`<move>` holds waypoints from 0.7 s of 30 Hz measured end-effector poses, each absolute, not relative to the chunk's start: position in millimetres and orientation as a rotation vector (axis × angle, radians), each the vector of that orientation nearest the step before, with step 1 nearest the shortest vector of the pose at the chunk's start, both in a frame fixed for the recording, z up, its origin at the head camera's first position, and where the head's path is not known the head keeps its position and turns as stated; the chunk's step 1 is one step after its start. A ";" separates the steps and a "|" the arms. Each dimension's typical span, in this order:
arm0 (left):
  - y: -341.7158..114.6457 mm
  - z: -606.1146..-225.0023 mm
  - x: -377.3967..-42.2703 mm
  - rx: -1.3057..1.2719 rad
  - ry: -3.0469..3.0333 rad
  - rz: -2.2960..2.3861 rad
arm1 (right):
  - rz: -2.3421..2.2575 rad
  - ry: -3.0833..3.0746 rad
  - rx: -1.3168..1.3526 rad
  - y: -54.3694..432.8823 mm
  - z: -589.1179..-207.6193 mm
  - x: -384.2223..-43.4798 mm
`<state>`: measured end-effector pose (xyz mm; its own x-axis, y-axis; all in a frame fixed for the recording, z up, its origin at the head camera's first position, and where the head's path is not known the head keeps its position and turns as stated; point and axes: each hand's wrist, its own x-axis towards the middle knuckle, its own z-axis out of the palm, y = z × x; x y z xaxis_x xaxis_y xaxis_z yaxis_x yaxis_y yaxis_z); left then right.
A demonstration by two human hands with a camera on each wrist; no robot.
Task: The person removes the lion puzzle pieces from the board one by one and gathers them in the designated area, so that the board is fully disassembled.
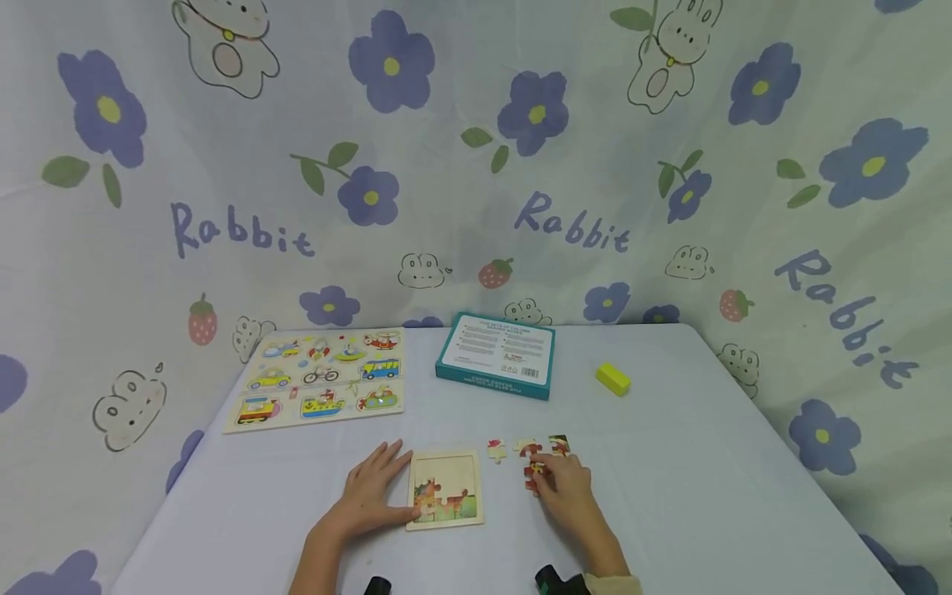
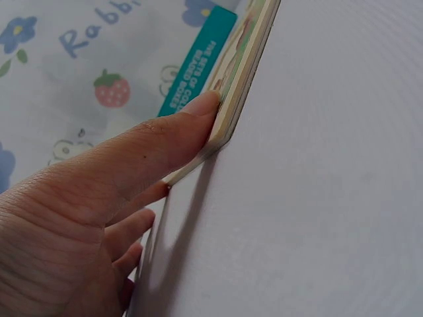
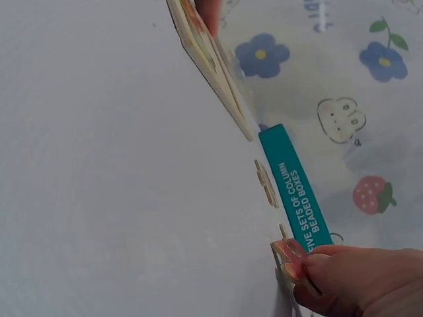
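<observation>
Resting at the left side of a wooden puzzle tray (image 1: 457, 469), head view: left hand (image 1: 372, 496), fingers straight and spread, thumb over the lower left rim. Tray, flat on the white table (image 1: 669, 496) between the hands; joined pieces (image 1: 449, 506) fill its lower part, upper part bare. Right hand (image 1: 568, 487), right of the tray, fingers bent over the loose pieces (image 1: 527, 446). Single loose piece (image 1: 497, 451), nearer the tray. Farther back, left to right: picture board (image 1: 349, 388) with vehicles; teal box (image 1: 494, 382), white printed face up; yellow block (image 1: 613, 379). Behind: curtain (image 1: 446, 182) with flowers, rabbits and strawberries.

Left wrist view: thumb pressing the tray's corner, a finger touching its side; the remaining fingers extend alongside, not wrapped around it.

Right wrist view: puzzle piece (image 3: 289, 253), pinched between right thumb and finger. Teal box beyond, lettered "FIVE SETS OF COLUMN BEADED BOXES".
</observation>
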<state>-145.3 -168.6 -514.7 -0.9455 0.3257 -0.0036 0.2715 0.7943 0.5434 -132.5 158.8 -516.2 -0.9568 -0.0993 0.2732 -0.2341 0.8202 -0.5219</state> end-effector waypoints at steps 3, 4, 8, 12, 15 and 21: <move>-167.5 -512.9 -145.2 0.484 2.883 0.839 | 0.824 -2.759 0.256 159.3 -518.2 -132.8; -167.1 -512.3 -145.3 0.482 2.884 0.838 | 0.809 -2.747 0.265 159.6 -519.0 -133.2; -167.0 -510.3 -144.5 0.476 2.888 0.842 | 0.779 -2.720 0.274 159.6 -521.4 -135.2; -167.4 -510.9 -145.0 0.466 2.876 0.841 | 0.777 -2.740 0.225 159.1 -523.4 -136.0; -167.4 -512.2 -145.4 0.466 2.874 0.832 | 0.775 -2.747 0.208 159.2 -524.2 -135.4; -167.9 -513.5 -146.2 0.471 2.883 0.815 | 0.813 -2.708 0.151 158.9 -525.6 -134.6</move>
<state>-146.2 -167.9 -513.5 -0.9459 0.3238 -0.0198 0.2655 0.8080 0.5260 -134.6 158.9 -525.6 -0.9465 -0.0121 0.3224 -0.1877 0.8336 -0.5196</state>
